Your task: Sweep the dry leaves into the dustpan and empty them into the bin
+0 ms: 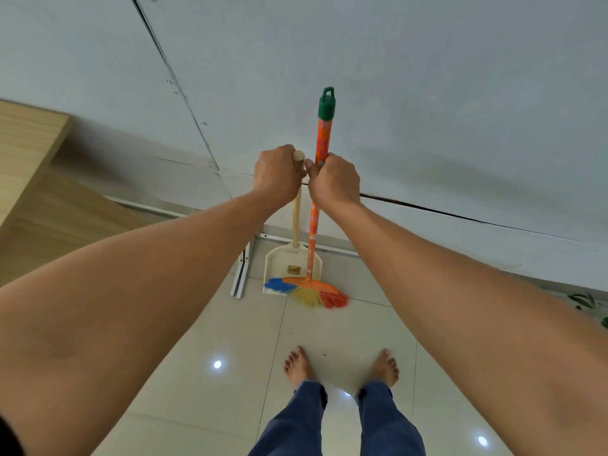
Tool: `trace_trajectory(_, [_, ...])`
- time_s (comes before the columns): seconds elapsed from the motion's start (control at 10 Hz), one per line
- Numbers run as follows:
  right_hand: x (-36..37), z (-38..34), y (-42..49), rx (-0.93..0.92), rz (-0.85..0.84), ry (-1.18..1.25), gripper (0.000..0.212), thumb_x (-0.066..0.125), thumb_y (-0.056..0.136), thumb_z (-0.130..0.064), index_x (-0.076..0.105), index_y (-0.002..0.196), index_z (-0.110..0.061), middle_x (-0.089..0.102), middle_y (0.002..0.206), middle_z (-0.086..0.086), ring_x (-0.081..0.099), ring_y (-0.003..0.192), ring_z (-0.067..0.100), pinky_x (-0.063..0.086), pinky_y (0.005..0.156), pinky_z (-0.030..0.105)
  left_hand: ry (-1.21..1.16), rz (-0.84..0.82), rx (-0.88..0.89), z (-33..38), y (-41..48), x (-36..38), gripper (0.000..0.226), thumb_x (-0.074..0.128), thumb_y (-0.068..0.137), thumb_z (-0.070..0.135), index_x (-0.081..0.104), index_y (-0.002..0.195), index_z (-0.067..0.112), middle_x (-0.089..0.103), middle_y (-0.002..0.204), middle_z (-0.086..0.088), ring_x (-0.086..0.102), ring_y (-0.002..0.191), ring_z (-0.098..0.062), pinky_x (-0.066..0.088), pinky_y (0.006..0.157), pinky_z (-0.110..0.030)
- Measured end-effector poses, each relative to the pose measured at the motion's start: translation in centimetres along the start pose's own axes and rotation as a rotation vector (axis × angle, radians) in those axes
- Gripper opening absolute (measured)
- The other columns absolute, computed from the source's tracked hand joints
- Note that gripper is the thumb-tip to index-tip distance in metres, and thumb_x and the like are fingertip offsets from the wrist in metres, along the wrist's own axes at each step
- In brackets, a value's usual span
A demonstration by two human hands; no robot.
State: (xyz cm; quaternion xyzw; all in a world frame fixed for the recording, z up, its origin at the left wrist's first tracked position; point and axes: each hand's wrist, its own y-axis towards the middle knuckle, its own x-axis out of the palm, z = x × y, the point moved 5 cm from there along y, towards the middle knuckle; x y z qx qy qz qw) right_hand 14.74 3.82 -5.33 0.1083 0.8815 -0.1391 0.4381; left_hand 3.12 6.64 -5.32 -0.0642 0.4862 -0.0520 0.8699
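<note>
A cream dustpan (pixel 289 263) with a long pale wooden handle stands upright against the white wall. My left hand (pixel 278 174) is closed around the top of that handle. Beside it stands a broom (pixel 314 225) with an orange patterned stick, a green cap and blue, yellow and red bristles resting on the floor in front of the pan. My right hand (pixel 334 181) grips the broom stick just below its upper part. The two hands almost touch. No dry leaves or bin are in view.
A wooden cabinet (pixel 29 179) stands at the left against the wall. White metal rails (pixel 241 274) lie on the glossy tiled floor left of the dustpan. My bare feet (pixel 342 366) stand close behind. A leaf-patterned item (pixel 589 304) shows at the right edge.
</note>
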Motion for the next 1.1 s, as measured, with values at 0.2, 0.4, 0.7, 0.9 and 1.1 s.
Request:
trace_trajectory(0.2, [-0.3, -0.8, 2.0, 0.021, -0.009, -0.066, 0.039, 0.048, 0.1, -0.043, 0.065, 0.109, -0.009, 0.07, 0.108, 0.006, 0.066, 0.094, 0.025, 0.047, 0.072, 0.03, 0.014, 0.031, 0.005, 0.4, 1.0, -0.1, 0.007, 0.06, 0.095, 0.008, 0.065, 0.098, 0.009, 0.058, 0.088, -0.002, 0.05, 0.08, -0.02, 0.036, 0.068, -0.029])
trace_trajectory(0.4, [0.8, -0.4, 3.8, 0.069, -0.048, -0.085, 0.032, 0.053, 0.098, -0.037, 0.062, 0.115, -0.011, 0.068, 0.112, 0.005, 0.066, 0.097, 0.026, 0.052, 0.077, 0.032, 0.006, 0.018, 0.001, 0.8, 1.4, 0.3, 0.016, 0.057, 0.099, 0.011, 0.06, 0.115, 0.008, 0.061, 0.098, -0.005, 0.049, 0.082, -0.018, 0.036, 0.069, -0.028])
trace_trajectory(0.7, [1.3, 0.5, 3.0, 0.102, -0.081, -0.053, 0.023, 0.065, 0.088, -0.02, 0.055, 0.108, -0.013, 0.057, 0.091, 0.001, 0.065, 0.081, 0.024, 0.061, 0.069, 0.038, 0.044, -0.06, -0.061, -1.5, 0.1, 1.9, 0.05, 0.068, 0.094, 0.016, 0.046, 0.139, 0.01, 0.064, 0.128, -0.011, 0.059, 0.117, -0.031, 0.046, 0.086, -0.036])
trace_trajectory(0.9, [0.6, 0.2, 2.0, 0.103, -0.122, -0.036, 0.032, 0.069, 0.083, -0.021, 0.052, 0.109, -0.013, 0.056, 0.09, 0.002, 0.065, 0.083, 0.026, 0.061, 0.069, 0.041, 0.069, -0.065, -0.068, -1.6, -0.7, 2.0, 0.052, 0.066, 0.095, 0.018, 0.045, 0.142, 0.01, 0.065, 0.127, -0.011, 0.059, 0.117, -0.031, 0.046, 0.086, -0.036])
trace_trajectory(1.1, [0.3, -0.1, 0.9, 0.106, -0.101, -0.027, 0.036, 0.07, 0.085, -0.023, 0.05, 0.113, -0.013, 0.054, 0.091, 0.001, 0.067, 0.082, 0.025, 0.062, 0.069, 0.039, 0.072, -0.067, -0.077, -1.6, -1.0, 1.6, 0.056, 0.068, 0.093, 0.018, 0.043, 0.143, 0.01, 0.065, 0.126, -0.01, 0.06, 0.115, -0.03, 0.042, 0.078, -0.031])
